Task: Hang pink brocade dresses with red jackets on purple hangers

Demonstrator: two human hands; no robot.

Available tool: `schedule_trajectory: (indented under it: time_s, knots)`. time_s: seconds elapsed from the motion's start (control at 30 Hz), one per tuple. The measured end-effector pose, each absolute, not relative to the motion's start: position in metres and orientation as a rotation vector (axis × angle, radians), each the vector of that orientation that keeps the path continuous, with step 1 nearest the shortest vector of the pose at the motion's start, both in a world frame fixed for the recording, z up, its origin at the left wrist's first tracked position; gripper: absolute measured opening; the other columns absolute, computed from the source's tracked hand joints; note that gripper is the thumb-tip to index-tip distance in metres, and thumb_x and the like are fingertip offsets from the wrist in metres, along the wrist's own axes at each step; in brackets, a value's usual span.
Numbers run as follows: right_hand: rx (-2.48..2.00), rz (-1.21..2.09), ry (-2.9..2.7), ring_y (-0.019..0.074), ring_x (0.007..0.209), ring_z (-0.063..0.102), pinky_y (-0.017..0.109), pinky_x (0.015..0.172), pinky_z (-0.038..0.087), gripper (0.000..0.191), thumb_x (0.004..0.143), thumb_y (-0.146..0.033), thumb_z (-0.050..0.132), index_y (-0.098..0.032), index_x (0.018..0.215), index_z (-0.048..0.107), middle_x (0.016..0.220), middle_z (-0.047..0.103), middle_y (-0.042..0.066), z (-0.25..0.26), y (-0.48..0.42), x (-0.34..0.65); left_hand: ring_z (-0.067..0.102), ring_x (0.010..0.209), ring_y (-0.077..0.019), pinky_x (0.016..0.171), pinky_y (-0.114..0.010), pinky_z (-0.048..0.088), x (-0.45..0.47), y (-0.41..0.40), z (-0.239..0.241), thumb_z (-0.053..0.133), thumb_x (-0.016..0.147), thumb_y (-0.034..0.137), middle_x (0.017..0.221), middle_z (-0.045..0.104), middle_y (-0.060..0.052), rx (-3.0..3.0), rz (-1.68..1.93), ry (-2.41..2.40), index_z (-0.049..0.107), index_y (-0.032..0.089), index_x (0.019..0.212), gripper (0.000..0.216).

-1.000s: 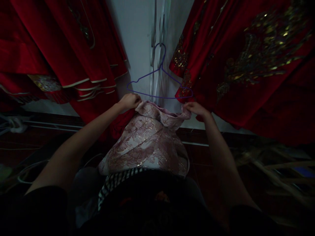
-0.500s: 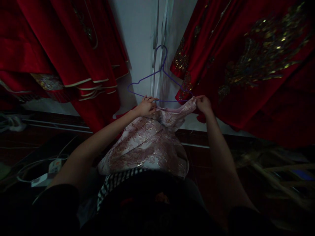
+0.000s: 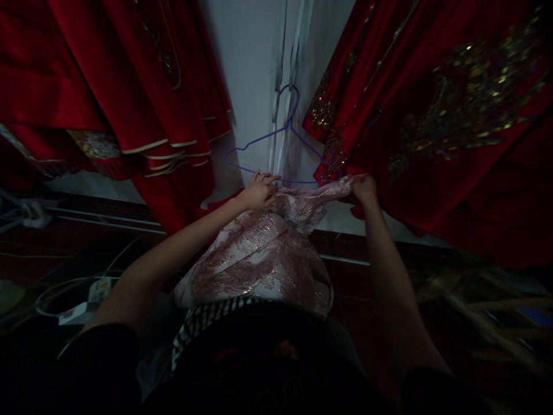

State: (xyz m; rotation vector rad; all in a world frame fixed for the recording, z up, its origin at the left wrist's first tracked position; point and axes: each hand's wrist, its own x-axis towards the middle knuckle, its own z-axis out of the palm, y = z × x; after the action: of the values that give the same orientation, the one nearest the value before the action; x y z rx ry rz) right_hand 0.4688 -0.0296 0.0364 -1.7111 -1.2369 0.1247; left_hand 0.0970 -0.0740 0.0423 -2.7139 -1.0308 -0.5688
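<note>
mid-frame, the left hand (image 3: 259, 193) and right hand (image 3: 365, 187) have raised the pink garment (image 3: 263, 259) to the purple hanger (image 3: 259, 138)'s lower bar, fingers of both pinching its top edge.

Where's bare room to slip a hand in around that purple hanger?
Free: the white wall strip between the left red robes and right red robes, above the purple hanger. Crowded: along its lower bar, where the left hand and right hand grip the pink garment; the right robes overlap its right end.
</note>
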Motion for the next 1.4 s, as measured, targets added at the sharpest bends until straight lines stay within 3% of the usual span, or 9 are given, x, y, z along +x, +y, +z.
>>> schedule_trajectory:
  time_s: [0.23, 0.57, 0.7, 0.83, 1.13, 1.4]
  knots:
    - [-1.581, 0.044, -1.325, 0.0246, 0.083, 0.063, 0.044, 0.087, 0.049, 0.018, 0.078, -0.02, 0.042, -0.015, 0.08, 0.06, 0.088, 0.068, 0.015, 0.05, -0.036, 0.452, 0.04, 0.129, -0.0294, 0.112, -0.058, 0.02, 0.1, -0.073, 0.043, 0.049, 0.082, 0.033, 0.146, 0.044, -0.004, -2.782, -0.601, -1.028, 0.069, 0.02, 0.092, 0.026]
    - [-1.442, -0.114, -1.566, 0.0284, 0.091, 0.065, 0.041, 0.086, 0.048, 0.04, 0.092, -0.044, 0.033, -0.015, 0.093, 0.061, 0.094, 0.069, 0.018, 0.066, -0.033, 0.388, 0.049, 0.122, -0.0252, 0.108, -0.051, 0.028, 0.104, -0.07, 0.044, 0.049, 0.085, 0.032, 0.134, 0.056, -0.003, -2.871, -0.812, -1.018, 0.065, 0.02, 0.085, 0.02]
    - [-1.39, -0.128, -1.569, 0.0282, 0.094, 0.064, 0.041, 0.088, 0.047, 0.052, 0.093, -0.053, 0.025, -0.015, 0.096, 0.06, 0.097, 0.068, 0.019, 0.065, -0.037, 0.368, 0.059, 0.103, -0.0206, 0.099, -0.039, 0.04, 0.089, -0.045, 0.046, 0.041, 0.092, 0.037, 0.108, 0.067, -0.008, -2.73, -1.255, -1.134, 0.062, 0.018, 0.094, 0.028]
    - [-1.366, -0.052, -1.515, 0.0263, 0.092, 0.065, 0.038, 0.087, 0.048, 0.06, 0.088, -0.067, 0.028, -0.017, 0.093, 0.061, 0.095, 0.069, 0.016, 0.068, -0.039, 0.372, 0.059, 0.091, -0.0202, 0.089, -0.034, 0.045, 0.04, -0.007, 0.045, 0.046, 0.09, 0.047, 0.089, 0.063, -0.008, -2.07, -1.857, -1.473, 0.061, 0.017, 0.084, 0.034]
    - [-1.431, 0.036, -1.497, 0.0273, 0.093, 0.064, 0.037, 0.086, 0.047, 0.063, 0.083, -0.074, 0.033, -0.019, 0.088, 0.062, 0.09, 0.069, 0.013, 0.078, -0.037, 0.384, 0.057, 0.07, -0.0144, 0.071, -0.024, 0.044, -0.022, 0.013, 0.001, 0.054, 0.082, 0.035, 0.073, 0.063, -0.003, -1.825, -2.188, -1.91, 0.063, 0.014, 0.078, 0.023]
    - [-1.446, 0.043, -1.503, 0.0259, 0.092, 0.064, 0.037, 0.085, 0.048, 0.063, 0.082, -0.075, 0.034, -0.019, 0.089, 0.062, 0.089, 0.069, 0.012, 0.079, -0.036, 0.386, 0.057, 0.07, -0.0132, 0.07, -0.022, 0.043, -0.02, 0.016, 0.002, 0.057, 0.079, 0.031, 0.072, 0.063, -0.001, -1.805, -2.341, -1.929, 0.065, 0.013, 0.078, 0.019]
